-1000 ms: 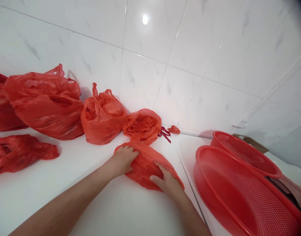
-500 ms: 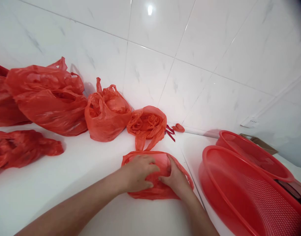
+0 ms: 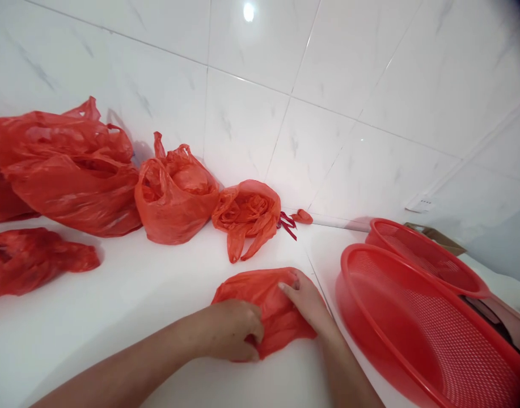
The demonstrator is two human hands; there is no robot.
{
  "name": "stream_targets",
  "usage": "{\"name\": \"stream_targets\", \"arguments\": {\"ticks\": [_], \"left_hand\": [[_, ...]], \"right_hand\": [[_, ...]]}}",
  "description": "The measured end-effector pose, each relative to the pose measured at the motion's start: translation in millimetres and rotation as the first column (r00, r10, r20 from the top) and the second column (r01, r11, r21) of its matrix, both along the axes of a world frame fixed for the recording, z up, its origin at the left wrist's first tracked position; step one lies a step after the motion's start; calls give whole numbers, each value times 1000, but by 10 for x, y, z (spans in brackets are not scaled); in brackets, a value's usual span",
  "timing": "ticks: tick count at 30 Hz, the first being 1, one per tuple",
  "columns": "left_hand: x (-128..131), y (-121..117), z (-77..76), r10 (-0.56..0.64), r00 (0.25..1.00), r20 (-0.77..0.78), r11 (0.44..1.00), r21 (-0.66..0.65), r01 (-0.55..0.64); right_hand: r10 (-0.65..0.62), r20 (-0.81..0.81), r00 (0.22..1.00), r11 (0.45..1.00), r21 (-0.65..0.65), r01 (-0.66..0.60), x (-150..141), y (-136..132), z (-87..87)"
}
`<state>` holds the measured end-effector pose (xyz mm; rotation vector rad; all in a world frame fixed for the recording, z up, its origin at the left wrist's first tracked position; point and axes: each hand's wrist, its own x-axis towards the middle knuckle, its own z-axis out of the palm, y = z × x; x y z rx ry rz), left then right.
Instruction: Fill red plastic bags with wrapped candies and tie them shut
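A flattened red plastic bag (image 3: pixel 260 292) lies on the white counter (image 3: pixel 127 294) in front of me. My left hand (image 3: pixel 234 331) is curled over the bag's near edge and pinches the plastic. My right hand (image 3: pixel 306 297) rests on the bag's right side, fingers pressed onto the film.
Behind stand three fuller red bags: a large one (image 3: pixel 72 170) at left, a middle one (image 3: pixel 174 195), and a small one (image 3: pixel 246 212) by the tiled wall. A crumpled red bag (image 3: pixel 34 260) lies at far left. Two red mesh baskets (image 3: pixel 417 317) sit at the right.
Both hands pulled the bag nearer to me and folded it smaller. My left hand slid from the bag's far edge to its near edge and closed on it.
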<state>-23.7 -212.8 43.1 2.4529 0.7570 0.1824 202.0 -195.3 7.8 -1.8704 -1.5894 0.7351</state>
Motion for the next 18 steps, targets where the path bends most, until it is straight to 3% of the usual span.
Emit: {"name": "stream_targets", "arguments": {"ticks": [3,6,11,15,18], "left_hand": [[-9,92,-10,132,987,89,974,172,-146],[-93,234,-125,222,974,50,924,308,-226],[-250,393,-289,413,909,-58,849,386,-361],[-259,440,-217,442,897,23,776,493,-395],[-199,399,-139,330,927,176,729,576,-369]], "right_hand": [[-3,5,1000,1000,27,3,-12,-3,-41],[10,24,1000,999,34,-11,-42,-26,-55],[65,126,990,998,-20,-63,-122,-52,27],[34,300,953,998,-67,-15,-185,-49,56],[0,401,916,998,-51,22,-211,-43,10]]}}
